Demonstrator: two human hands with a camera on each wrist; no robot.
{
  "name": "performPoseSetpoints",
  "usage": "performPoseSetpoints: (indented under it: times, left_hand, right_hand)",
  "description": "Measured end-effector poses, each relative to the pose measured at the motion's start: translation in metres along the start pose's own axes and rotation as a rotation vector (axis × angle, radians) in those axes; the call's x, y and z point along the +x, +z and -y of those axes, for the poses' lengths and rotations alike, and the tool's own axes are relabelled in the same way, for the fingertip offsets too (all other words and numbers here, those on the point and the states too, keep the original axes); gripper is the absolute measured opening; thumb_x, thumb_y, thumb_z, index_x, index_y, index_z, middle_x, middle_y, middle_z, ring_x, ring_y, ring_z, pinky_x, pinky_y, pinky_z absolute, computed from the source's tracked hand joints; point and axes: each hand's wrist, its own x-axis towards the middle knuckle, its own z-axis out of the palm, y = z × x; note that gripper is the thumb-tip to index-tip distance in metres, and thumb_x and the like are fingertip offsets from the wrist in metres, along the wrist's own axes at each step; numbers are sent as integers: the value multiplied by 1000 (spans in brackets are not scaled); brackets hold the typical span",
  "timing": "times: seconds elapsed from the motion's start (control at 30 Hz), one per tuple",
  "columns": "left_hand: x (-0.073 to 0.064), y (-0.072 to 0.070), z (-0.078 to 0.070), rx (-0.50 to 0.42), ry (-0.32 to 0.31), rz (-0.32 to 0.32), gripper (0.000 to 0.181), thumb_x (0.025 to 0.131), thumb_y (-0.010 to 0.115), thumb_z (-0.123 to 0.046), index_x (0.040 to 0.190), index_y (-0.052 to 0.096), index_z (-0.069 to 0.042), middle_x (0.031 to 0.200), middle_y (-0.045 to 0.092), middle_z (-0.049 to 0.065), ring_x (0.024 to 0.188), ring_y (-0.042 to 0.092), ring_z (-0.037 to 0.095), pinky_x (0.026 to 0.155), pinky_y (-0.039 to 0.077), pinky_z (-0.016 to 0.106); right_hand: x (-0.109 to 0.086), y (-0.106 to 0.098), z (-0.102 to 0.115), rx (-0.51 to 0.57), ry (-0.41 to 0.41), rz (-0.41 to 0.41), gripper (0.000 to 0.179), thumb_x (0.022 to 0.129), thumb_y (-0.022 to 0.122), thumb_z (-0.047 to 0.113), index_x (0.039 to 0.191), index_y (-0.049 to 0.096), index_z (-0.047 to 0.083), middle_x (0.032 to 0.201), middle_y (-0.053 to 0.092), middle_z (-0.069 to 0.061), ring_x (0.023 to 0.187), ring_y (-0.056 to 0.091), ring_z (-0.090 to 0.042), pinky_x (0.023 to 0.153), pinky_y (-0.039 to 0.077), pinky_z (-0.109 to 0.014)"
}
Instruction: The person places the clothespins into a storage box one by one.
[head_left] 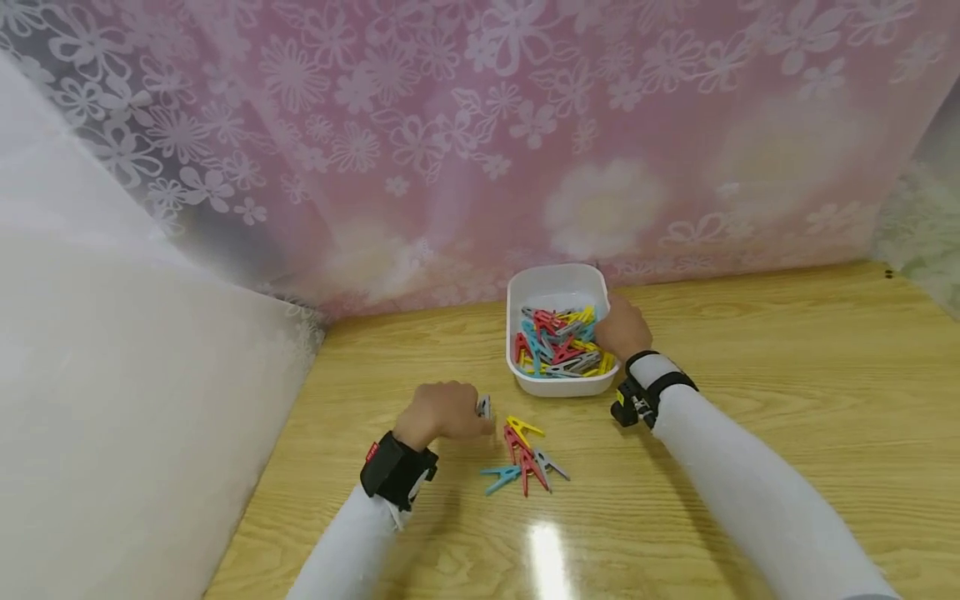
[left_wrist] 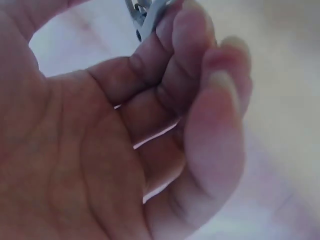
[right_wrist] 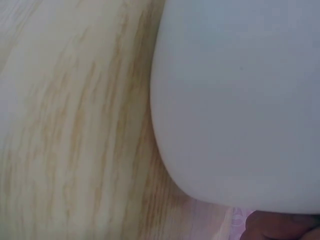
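Observation:
My left hand [head_left: 444, 410] pinches a grey clothespin [head_left: 484, 407] between thumb and fingertips, low over the table. In the left wrist view that clothespin [left_wrist: 148, 19] shows at the top edge, by the curled fingers. Just to the right lies a small group of clothespins: a yellow one [head_left: 525, 426], red ones [head_left: 529, 472], a grey one [head_left: 552, 463] and a blue one [head_left: 502, 477]. My right hand [head_left: 624, 329] grips the right rim of a white plastic bin [head_left: 564, 387], thumb on the inner side. Mixed coloured clothespins [head_left: 558, 342] fill the bin's near part.
The wooden table [head_left: 765, 358] runs out to both sides of the bin. Behind it hangs a pink flowered cloth [head_left: 450, 150], close to the bin's far side. A white cloth [head_left: 135, 350] borders the table on the left.

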Motion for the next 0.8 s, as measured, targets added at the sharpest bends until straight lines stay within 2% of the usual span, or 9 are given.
performPoseSetpoints:
  times: [0.13,0.2,0.27,0.37,0.47,0.5,0.67,0.73,0.8]
  left_hand:
    - [6,-48,-7,10,16,-50,40,89,60,-40,60,47,-15,56,33,-3,50,28,12,49,21,30]
    - [13,-67,-12,-34,52,-69,32,89,60,-39,72,58,-13,61,40,-3,54,34,12,51,25,29]
    - [23,-81,-18,-66,90,-76,28,90,59,-38,83,61,-12,65,43,-5,57,36,12,53,27,28]
    - [40,-93,-30,-77,112,-67,30,91,59,-41,83,59,-12,64,40,-4,56,35,11,52,27,28]
    - [58,-97,-41,-46,75,-70,41,91,58,-47,71,52,-11,61,35,-1,52,32,14,50,26,29]
    - [64,-95,-43,-50,67,-80,41,91,57,-49,74,54,-11,63,40,-1,53,36,14,50,29,29]
    - [81,-78,-44,-50,36,-175,53,94,50,-53,112,59,-5,88,59,5,68,53,16,57,40,30]
    - [80,-68,-40,-65,43,-188,47,95,51,-48,105,61,-3,80,57,5,63,50,16,53,36,29]
    - [74,-57,-36,-86,59,-170,38,94,56,-43,86,62,-6,67,50,2,54,45,14,48,31,28]
  right_hand:
    - [0,3,2,-11,-5,10,56,87,51,0,141,37,-3,124,54,-27,104,57,-40,83,48,-53]
    - [0,5,4,-9,-4,24,56,88,52,1,142,36,-3,125,54,-27,104,56,-40,84,47,-53]
    - [1,7,5,-8,-4,35,56,88,52,1,142,35,-2,126,54,-26,105,56,-40,84,47,-53]
    - [1,9,6,-9,1,41,56,89,52,1,142,36,-1,125,54,-25,105,56,-39,84,47,-53]
    - [2,9,5,-6,-2,32,55,88,52,1,141,37,0,125,55,-25,104,57,-38,83,48,-53]
    - [2,8,4,-4,-4,28,56,88,52,1,141,37,0,125,55,-25,104,57,-38,83,48,-53]
    - [3,4,1,-1,-8,15,57,87,52,2,142,36,1,124,55,-25,104,57,-39,82,48,-53]
    - [4,2,0,-8,-2,12,58,87,52,2,142,36,0,125,55,-25,104,57,-39,82,48,-53]
    - [4,-1,-2,-17,1,6,59,87,51,3,143,35,0,127,54,-25,105,57,-39,83,48,-53]
